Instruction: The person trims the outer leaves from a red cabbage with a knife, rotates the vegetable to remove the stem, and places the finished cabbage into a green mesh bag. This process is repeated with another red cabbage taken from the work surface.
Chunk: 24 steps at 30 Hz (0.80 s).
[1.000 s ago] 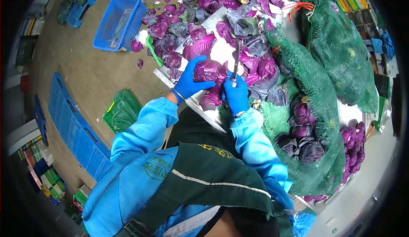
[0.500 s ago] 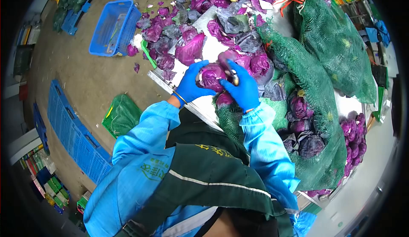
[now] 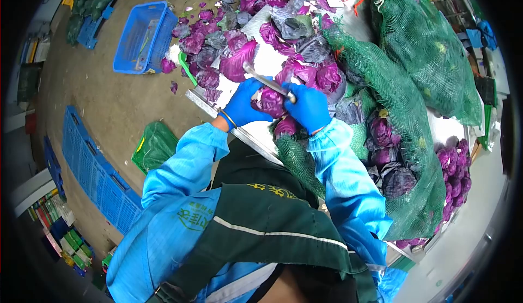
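Left hand (image 3: 243, 103), blue-gloved, cups a red cabbage head (image 3: 270, 101) from its left side. Right hand (image 3: 308, 107), also gloved, grips a knife (image 3: 265, 79); blade lies across the top of the cabbage head, tip pointing up-left. Loose purple leaves (image 3: 239, 62) heaped just beyond the cabbage head on a metal table (image 3: 257, 141). Green net sack (image 3: 406, 139) of cabbages to its right. Blue crate (image 3: 143, 37) on floor, well left.

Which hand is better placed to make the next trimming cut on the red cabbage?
Right. The right hand already grips the knife, its blade lying across the red cabbage; the left hand is occupied holding that head steady.
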### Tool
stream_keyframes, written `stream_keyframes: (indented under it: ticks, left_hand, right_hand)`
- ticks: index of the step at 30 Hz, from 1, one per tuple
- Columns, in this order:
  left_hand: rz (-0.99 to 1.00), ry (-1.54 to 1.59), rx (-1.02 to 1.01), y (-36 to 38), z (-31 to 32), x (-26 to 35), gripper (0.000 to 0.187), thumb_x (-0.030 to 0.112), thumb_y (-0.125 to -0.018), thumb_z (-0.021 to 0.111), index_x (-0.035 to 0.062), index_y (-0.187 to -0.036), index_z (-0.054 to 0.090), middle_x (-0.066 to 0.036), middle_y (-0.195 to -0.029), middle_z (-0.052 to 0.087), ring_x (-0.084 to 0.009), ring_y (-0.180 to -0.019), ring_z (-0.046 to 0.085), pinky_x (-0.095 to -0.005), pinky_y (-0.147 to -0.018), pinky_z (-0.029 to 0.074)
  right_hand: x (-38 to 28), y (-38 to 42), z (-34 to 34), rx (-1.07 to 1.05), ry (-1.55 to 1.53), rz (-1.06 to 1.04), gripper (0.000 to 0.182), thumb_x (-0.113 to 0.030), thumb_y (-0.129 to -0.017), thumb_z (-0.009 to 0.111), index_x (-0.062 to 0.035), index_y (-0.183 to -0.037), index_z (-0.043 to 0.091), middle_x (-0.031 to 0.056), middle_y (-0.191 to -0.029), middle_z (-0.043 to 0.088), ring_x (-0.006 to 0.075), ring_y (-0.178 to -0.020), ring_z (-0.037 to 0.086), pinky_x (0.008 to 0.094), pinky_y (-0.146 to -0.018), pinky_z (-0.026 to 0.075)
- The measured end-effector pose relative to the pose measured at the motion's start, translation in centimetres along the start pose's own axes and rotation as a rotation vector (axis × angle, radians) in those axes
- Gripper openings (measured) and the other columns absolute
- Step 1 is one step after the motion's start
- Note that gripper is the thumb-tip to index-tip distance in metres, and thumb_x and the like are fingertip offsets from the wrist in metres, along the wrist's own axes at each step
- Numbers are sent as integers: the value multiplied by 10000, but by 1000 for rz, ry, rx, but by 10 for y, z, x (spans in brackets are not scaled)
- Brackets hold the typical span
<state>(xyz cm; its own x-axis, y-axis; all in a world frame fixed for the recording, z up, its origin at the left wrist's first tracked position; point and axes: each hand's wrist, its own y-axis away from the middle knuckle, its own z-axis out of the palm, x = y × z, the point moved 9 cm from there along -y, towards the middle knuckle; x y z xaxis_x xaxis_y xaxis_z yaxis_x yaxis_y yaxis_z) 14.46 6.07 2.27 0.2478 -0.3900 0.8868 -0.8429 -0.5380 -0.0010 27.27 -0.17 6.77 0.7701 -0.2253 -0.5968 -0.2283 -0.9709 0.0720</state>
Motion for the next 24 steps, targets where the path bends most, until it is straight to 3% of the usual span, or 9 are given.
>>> stream_keyframes:
  ticks: [4, 7, 10, 12, 16, 18, 20, 21, 24]
  left_hand:
    - [82, -93, 1, 6, 2, 1, 938, 303, -546, 878, 68, -1340, 438, -142, -1325, 465, -294, -1265, 411, -407, -1069, 302]
    - [-13, 5, 4, 0, 2, -7, 943, 310, -514, 876, 111, -1332, 452, -144, -1341, 438, -329, -1249, 405, -419, -1055, 314]
    - [0, 121, -38, -6, 2, 5, 954, 305, -504, 880, 123, -1337, 452, -136, -1343, 439, -326, -1252, 402, -415, -1056, 314]
    - [31, 53, -60, -4, 7, -1, 953, 298, -502, 880, 138, -1339, 454, -131, -1345, 440, -325, -1251, 405, -411, -1057, 315]
    - [66, -5, -28, 4, 2, 2, 954, 285, -512, 880, 147, -1348, 443, -137, -1368, 416, -320, -1264, 397, -403, -1069, 306]
    - [78, -13, -43, 12, -1, 3, 958, 280, -516, 881, 141, -1351, 435, -138, -1378, 405, -312, -1273, 391, -399, -1075, 303]
    - [0, 177, 14, 28, -9, -17, 984, 271, -529, 881, 131, -1372, 395, -128, -1394, 385, -288, -1293, 370, -396, -1084, 296]
    - [-52, 301, 25, 33, -12, -21, 998, 274, -549, 881, 116, -1386, 361, -125, -1370, 396, -281, -1281, 379, -392, -1077, 310]
    - [-113, 120, 24, 42, -25, -21, 997, 293, -565, 880, 103, -1388, 349, -138, -1330, 413, -292, -1257, 401, -393, -1066, 327]
  right_hand:
    - [27, -1, 8, -113, -158, 133, 368, -247, -709, 673, -140, -1059, 639, 116, -856, 666, 317, -743, 643, 413, -665, 515]
    - [-3, 8, -6, 91, -80, -73, 332, -247, -702, 692, -128, -1007, 640, 126, -824, 662, 314, -735, 646, 409, -640, 513]
    - [0, 5, 3, 17, 49, 47, 344, -239, -696, 693, -132, -1019, 638, 122, -834, 664, 312, -735, 647, 403, -637, 514]
    - [10, 6, 4, 46, 46, 4, 309, -222, -696, 678, -128, -988, 646, 127, -804, 661, 320, -711, 645, 412, -628, 513]
    - [53, 3, 7, 151, -168, 118, 253, -185, -699, 654, -95, -935, 671, 160, -757, 654, 311, -678, 644, 401, -621, 507]
    - [114, 8, 15, 269, -443, 291, 262, -155, -707, 643, -71, -953, 675, 160, -763, 660, 252, -660, 645, 359, -628, 504]
    - [154, 23, 17, 320, -532, 463, 254, -131, -715, 630, -51, -952, 679, 147, -791, 671, 200, -676, 632, 328, -645, 497]
    - [162, 30, 17, 247, -495, 590, 307, -151, -741, 652, -50, -1030, 661, 156, -852, 679, 215, -754, 651, 326, -685, 499]
    - [121, 39, -12, 439, -402, 382, 395, -196, -769, 676, -51, -1132, 616, 168, -943, 673, 247, -853, 658, 339, -758, 499]
